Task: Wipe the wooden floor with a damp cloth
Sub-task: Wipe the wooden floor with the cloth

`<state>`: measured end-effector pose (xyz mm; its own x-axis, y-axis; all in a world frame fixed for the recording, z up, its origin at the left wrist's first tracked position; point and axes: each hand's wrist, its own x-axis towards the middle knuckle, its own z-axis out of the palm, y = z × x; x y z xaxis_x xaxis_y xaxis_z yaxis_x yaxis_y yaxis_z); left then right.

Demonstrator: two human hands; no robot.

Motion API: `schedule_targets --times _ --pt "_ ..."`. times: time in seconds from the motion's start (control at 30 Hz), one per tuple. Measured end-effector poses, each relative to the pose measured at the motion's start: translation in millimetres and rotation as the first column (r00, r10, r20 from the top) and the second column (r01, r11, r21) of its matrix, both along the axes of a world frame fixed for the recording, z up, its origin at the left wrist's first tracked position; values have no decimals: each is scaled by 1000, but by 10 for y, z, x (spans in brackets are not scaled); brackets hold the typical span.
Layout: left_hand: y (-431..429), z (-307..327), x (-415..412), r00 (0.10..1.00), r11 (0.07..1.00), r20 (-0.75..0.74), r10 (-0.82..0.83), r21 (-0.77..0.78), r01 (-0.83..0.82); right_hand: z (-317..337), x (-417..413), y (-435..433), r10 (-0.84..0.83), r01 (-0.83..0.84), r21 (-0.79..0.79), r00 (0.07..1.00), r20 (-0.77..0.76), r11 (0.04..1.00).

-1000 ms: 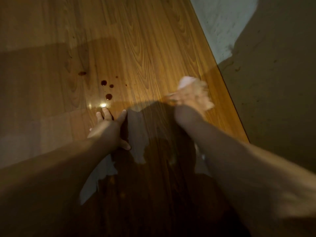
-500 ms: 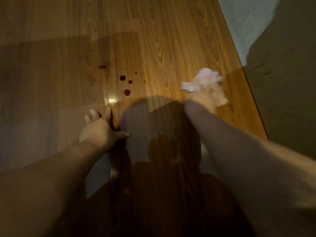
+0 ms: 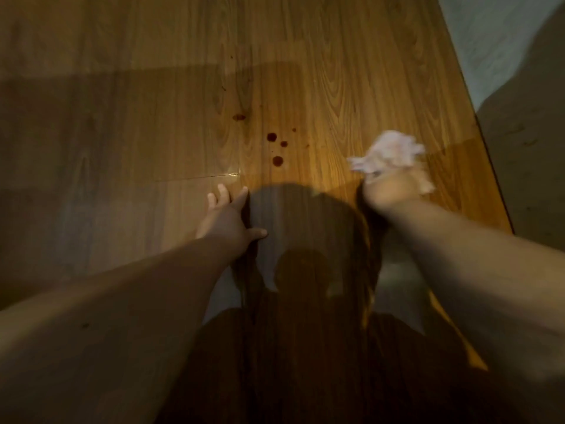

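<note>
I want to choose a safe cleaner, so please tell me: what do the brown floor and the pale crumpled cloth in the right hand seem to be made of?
The brown plank floor looks like wood or wood-look laminate, with printed-looking grain, board seams and a glossy sheen that reflects light. The pale crumpled cloth in the right hand looks soft and wrinkled; fabric or paper tissue, blur leaves it open.

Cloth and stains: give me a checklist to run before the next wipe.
1. Cloth gripped in right hand: ok, bunched in the fist.
2. Stains in view: ok, dark drops on the floor, ahead between the hands.
3. Cloth on the stains: not ok, it sits to their right.
4. Left hand clear of the stains: ok, spread flat nearer the person.
5. Cloth damp: cannot tell.
6. Cloth touching the floor: cannot tell, blurred.
</note>
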<state>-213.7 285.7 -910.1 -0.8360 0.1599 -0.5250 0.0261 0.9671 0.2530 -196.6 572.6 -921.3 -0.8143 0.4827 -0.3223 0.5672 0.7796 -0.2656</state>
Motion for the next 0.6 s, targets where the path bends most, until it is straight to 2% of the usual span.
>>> schedule_targets --times 0.03,0.1,0.13,0.2,0.27,0.3,0.33,0.37,0.4,0.43,0.47,0.5,0.53,0.57,0.6 --pt "19 11 -4 1000 1000 20 0 2 0 12 -10 -259 160 -161 -33 987 -31 986" --pt "-4 52 -10 998 1000 68 -11 21 10 20 140 -811 480 -490 -203 871 -102 848" --pt "-36 64 -25 995 999 87 -40 28 38 -9 268 -980 594 -597 -263 798 -98 758" --pt "-158 99 -44 988 992 94 -125 27 123 28 438 -951 693 -708 -207 705 -150 675" --pt "-315 123 7 978 981 81 -192 34 190 71 581 -718 673 -695 -130 718 -180 707" --pt "-386 122 69 975 977 67 -212 42 209 83 673 -573 625 -643 -104 764 -157 759" --pt "-435 110 118 974 974 49 -221 49 219 72 730 -385 515 -524 -91 851 -104 847" --pt "-485 101 243 971 971 30 -237 53 235 84 898 -233 344 -345 -56 939 -26 937" --pt "-520 87 347 969 968 13 -248 50 247 85 1040 -116 145 -145 -17 988 42 989" --pt "-552 73 445 967 966 2 -256 44 256 84 1187 -100 -21 20 10 995 93 1000" --pt "-586 67 532 965 964 -1 -262 34 262 86 1332 -223 -90 89 14 989 118 996" --pt "-613 69 613 964 963 5 -266 36 265 124 1475 -452 -77 83 -50 989 123 995" --pt "-629 73 663 965 965 16 -261 45 260 138 1596 -711 1 8 -144 998 65 989" --pt "-646 84 709 968 968 31 -248 53 246 151 1717 -1009 142 -145 -230 989 -29 962" --pt "-670 106 759 970 971 48 -237 57 234 142 1849 -1320 312 -333 -255 942 -119 908"
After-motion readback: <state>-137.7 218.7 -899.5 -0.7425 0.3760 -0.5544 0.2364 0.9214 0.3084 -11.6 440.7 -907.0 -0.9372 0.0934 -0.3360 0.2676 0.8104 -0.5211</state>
